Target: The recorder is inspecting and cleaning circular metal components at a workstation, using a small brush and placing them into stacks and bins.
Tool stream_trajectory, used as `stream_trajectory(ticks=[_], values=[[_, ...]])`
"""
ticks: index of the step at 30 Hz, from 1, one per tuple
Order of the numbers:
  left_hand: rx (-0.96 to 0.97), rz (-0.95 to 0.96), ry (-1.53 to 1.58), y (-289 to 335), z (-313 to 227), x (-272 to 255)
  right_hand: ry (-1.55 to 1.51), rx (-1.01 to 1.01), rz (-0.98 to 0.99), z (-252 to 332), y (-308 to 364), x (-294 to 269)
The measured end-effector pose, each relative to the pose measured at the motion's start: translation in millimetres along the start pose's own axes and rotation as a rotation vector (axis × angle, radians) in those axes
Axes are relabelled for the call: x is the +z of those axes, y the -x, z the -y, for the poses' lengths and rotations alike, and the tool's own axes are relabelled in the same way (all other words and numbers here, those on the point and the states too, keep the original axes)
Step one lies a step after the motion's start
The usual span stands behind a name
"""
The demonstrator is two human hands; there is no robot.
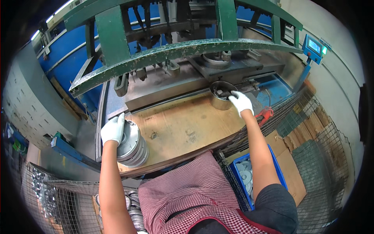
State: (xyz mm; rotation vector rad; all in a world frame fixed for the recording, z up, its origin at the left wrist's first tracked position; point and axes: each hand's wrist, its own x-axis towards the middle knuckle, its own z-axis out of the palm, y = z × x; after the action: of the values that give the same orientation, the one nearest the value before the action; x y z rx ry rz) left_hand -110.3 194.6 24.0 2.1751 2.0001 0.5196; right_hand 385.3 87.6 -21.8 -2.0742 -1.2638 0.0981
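Observation:
My left hand (113,130), in a white glove, is at the left edge of a stack of round silver metal castings (133,150). Its fingers close over the rim of the top one; the fingertips point away from me. At the far right of the wooden board, my right hand (242,103), also gloved in white, reaches over the rim of a round metal pot (220,103). The right fingers are bent together around something dark at the pot's mouth, too hidden to name. Dark contents and a few lighter bits show inside the pot.
A green machine frame (167,52) spans overhead. Behind the board (179,124) lies a metal machine bed (167,91) with a round fixture (216,61). A control screen (314,47) stands right. A blue crate (277,167) of metal parts and wire-mesh cages flank me.

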Motion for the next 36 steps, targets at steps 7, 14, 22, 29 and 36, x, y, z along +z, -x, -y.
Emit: stream_trajectory(ticks=[7,14,22,29,36], values=[[0.086,0.057,-0.071,-1.3,15.2,0.2,0.182,0.195,-0.129,-19.2,57.8,-0.9],[-0.003,0.091,0.006,-3.0,-4.9,-6.0,0.202,0.198,-0.341,-62.8,54.5,17.1],[-0.042,0.102,0.097,-0.8,4.9,-4.9,0.070,0.165,-0.332,-60.8,57.3,24.9],[-0.058,0.099,0.128,-1.7,7.3,-1.1,0.049,0.218,-0.340,-57.1,58.6,24.5],[-0.041,0.093,0.084,-1.6,-0.5,-8.0,0.050,0.181,-0.361,-63.0,53.1,27.0]])
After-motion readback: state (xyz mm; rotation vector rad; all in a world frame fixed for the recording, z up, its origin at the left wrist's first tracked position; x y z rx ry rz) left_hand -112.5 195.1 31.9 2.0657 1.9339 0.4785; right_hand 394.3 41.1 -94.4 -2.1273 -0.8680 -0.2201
